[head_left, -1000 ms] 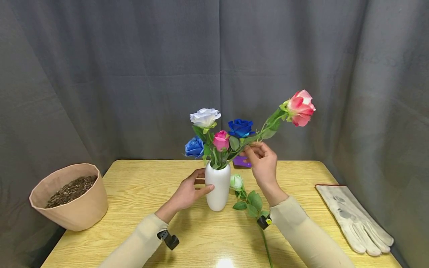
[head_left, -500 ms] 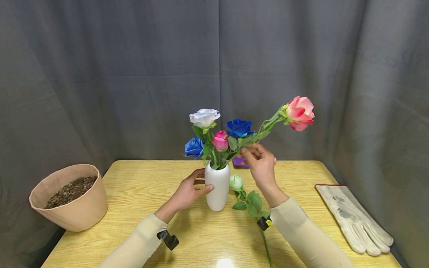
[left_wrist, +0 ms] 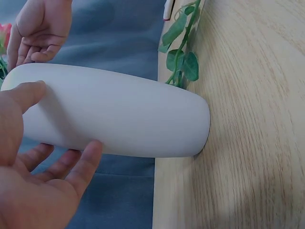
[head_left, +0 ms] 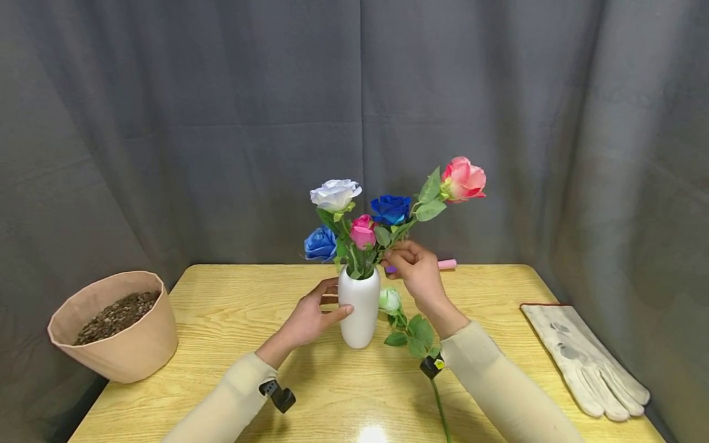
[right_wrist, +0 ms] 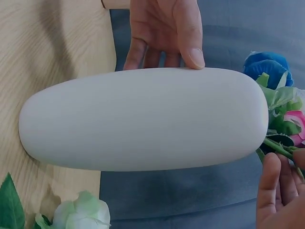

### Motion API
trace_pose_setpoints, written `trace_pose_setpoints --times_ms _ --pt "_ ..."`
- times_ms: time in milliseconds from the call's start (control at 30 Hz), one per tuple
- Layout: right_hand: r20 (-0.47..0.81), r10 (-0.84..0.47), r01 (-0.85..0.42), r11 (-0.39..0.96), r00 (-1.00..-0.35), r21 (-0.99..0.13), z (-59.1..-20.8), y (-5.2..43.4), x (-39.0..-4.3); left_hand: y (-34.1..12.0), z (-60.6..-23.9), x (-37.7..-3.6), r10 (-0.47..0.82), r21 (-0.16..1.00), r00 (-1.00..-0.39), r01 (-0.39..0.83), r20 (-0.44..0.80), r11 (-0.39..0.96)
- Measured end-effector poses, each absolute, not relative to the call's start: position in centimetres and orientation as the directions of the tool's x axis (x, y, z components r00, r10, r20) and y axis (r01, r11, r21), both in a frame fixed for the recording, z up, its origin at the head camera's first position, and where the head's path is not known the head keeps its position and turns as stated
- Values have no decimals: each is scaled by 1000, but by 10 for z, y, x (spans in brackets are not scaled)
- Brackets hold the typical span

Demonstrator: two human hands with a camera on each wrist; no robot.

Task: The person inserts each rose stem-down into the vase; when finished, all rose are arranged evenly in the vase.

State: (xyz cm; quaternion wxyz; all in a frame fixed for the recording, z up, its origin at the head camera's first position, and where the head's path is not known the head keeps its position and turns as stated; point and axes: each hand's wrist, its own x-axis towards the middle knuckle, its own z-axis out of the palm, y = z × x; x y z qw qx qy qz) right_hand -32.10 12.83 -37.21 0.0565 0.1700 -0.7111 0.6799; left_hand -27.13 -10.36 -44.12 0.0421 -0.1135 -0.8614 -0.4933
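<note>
A white vase (head_left: 360, 317) stands mid-table holding a white rose (head_left: 335, 194), a dark blue rose (head_left: 391, 209), a light blue rose (head_left: 320, 243) and a magenta rose (head_left: 362, 232). My left hand (head_left: 331, 299) grips the vase's side, thumb in front and fingers behind; the left wrist view shows the vase (left_wrist: 119, 114) in that hand (left_wrist: 43, 191). Just right of the vase's mouth, my right hand (head_left: 394, 261) pinches the stem of a coral-pink rose (head_left: 464, 179), which leans up to the right with its lower end at the mouth. A pale green rose (head_left: 390, 300) lies on the table beside the vase.
A tan pot of dark soil (head_left: 116, 323) sits at the table's left edge. Pale work gloves (head_left: 587, 363) lie at the right edge. A pink marker (head_left: 446, 264) lies behind my right hand. A grey curtain closes off the back.
My right hand has moved left and down toward the vase's mouth with the coral-pink rose, whose bloom now stands steeper and closer to the bunch. The left hand has stayed on the vase.
</note>
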Motion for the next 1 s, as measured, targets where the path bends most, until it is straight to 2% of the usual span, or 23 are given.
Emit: trace_pose_setpoints --times_ms 233,533,700,1000 --pt "283 -121 -279 -47 -951 -959 -373 126 -318 -104 -440 -270 150 838 -971 239 189 491" --pt "363 -7 -358 -144 -932 -922 -374 125 -318 -104 -441 -270 157 841 -968 246 194 481" --pt "380 16 -379 -120 -925 -918 -371 126 -317 -105 -441 -271 166 836 -966 253 196 488" --pt "343 -44 -340 -67 -938 -938 -375 124 -315 -103 -440 -270 154 844 -968 250 200 475"
